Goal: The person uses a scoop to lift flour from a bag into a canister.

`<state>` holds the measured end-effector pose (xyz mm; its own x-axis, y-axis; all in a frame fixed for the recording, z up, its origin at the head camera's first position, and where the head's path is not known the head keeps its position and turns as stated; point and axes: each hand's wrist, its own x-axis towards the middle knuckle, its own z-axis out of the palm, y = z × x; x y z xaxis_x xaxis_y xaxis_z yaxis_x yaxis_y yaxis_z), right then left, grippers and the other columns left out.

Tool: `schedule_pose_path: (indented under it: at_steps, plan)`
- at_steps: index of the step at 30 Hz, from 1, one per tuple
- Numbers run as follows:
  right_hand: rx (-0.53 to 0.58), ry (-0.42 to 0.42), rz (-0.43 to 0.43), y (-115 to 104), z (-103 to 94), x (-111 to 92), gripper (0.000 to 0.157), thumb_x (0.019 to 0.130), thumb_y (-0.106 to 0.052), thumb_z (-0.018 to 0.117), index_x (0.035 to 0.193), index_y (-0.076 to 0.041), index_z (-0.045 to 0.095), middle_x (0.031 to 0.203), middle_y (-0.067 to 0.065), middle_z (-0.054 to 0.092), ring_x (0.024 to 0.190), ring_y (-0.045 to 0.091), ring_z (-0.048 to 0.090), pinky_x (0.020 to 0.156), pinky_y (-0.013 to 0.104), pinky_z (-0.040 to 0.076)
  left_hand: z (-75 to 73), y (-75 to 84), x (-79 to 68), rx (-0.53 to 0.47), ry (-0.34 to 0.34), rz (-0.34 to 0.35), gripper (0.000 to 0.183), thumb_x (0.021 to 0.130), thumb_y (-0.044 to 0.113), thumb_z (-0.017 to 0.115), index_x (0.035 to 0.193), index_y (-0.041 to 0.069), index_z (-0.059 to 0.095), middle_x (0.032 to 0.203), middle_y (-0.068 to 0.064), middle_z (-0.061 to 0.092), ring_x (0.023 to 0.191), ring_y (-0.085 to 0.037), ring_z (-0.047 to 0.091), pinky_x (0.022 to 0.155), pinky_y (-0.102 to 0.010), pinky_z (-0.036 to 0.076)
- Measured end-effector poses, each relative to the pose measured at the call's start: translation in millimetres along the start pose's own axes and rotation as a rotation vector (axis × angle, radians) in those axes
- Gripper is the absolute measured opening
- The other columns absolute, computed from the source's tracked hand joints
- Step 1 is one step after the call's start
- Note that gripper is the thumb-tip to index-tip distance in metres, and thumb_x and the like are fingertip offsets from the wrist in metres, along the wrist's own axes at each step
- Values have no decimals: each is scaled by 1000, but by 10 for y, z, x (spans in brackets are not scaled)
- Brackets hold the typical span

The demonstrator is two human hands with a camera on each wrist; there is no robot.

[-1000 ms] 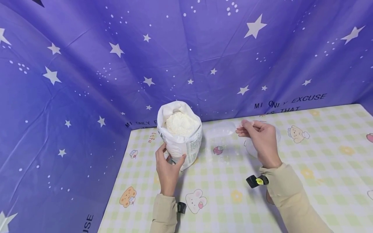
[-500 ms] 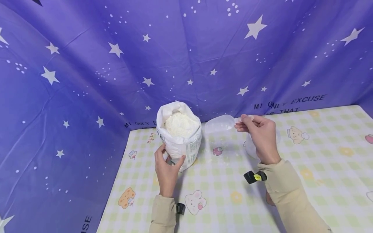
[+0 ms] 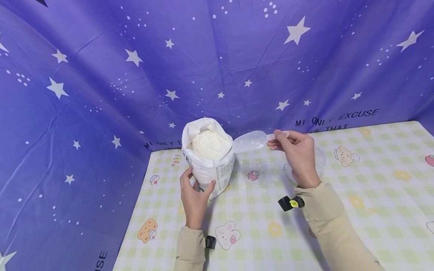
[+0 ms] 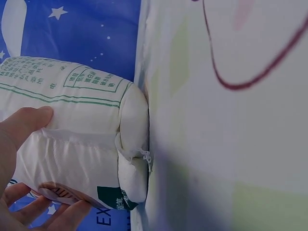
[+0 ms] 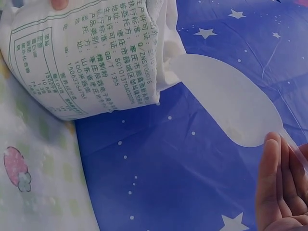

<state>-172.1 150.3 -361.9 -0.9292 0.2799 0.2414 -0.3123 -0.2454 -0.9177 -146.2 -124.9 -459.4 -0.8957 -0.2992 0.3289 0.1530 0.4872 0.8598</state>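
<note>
A white cloth bag of flour (image 3: 223,175) stands upright on the table, its top open and the pale flour (image 3: 209,145) heaped near the rim. My left hand (image 3: 196,197) grips the bag's lower front, thumb on one side and fingers on the other; the left wrist view shows the thumb on the green-printed side. In my right hand (image 3: 298,156) is the handle of a translucent plastic scoop (image 3: 251,141), pinched between thumb and fingers. The scoop's tip is at the bag's right rim, and a few flour traces cling inside it. Partly behind the right hand sits a clear round bowl (image 3: 320,160).
The table has a green-and-white checked cloth (image 3: 257,210) with cartoon prints; white specks lie on it between bag and bowl. A blue star-printed curtain (image 3: 203,67) rises right behind the bag and along the left side.
My right hand has moved the scoop left and slightly up, from above the table near the bowl to the bag's rim. The left hand and bag have stayed in place.
</note>
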Motion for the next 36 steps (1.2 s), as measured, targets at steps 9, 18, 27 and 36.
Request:
schedule_pose_path:
  at_steps: [9, 18, 27, 36]
  plan:
    - [-43, -19, 12, 12, 111, 25, 22, 95, -12, 67, 86, 8, 64, 77, 5, 75, 70, 16, 74, 71, 29, 64, 0, -4, -2, -5, -3, -2, 82, 72, 17, 89, 140, 10, 44, 137, -7, 47, 130, -22, 48, 104, -34, 54]
    - [-133, -43, 34, 18, 207, 52, 28, 95, -19, 67, 99, 9, 67, 76, 2, 75, 67, 13, 73, 72, 28, 64, 8, -19, -8, -9, -5, -6, 83, 72, 18, 89, 141, 10, 44, 137, -7, 48, 129, -22, 49, 104, -33, 54]
    - [-196, -64, 35, 29, 318, 94, 29, 95, -20, 68, 86, 8, 65, 75, 1, 75, 66, 13, 73, 71, 29, 65, 4, -31, -1, -15, -4, -4, 82, 72, 18, 89, 141, 11, 44, 136, -7, 48, 129, -22, 48, 104, -33, 54]
    - [-241, -107, 34, 35, 416, 102, 31, 96, -18, 66, 94, 13, 68, 75, -2, 74, 68, 12, 73, 71, 30, 65, 1, -18, 16, -13, -5, -1, 83, 73, 18, 89, 141, 11, 43, 136, -6, 48, 131, -21, 48, 104, -32, 54]
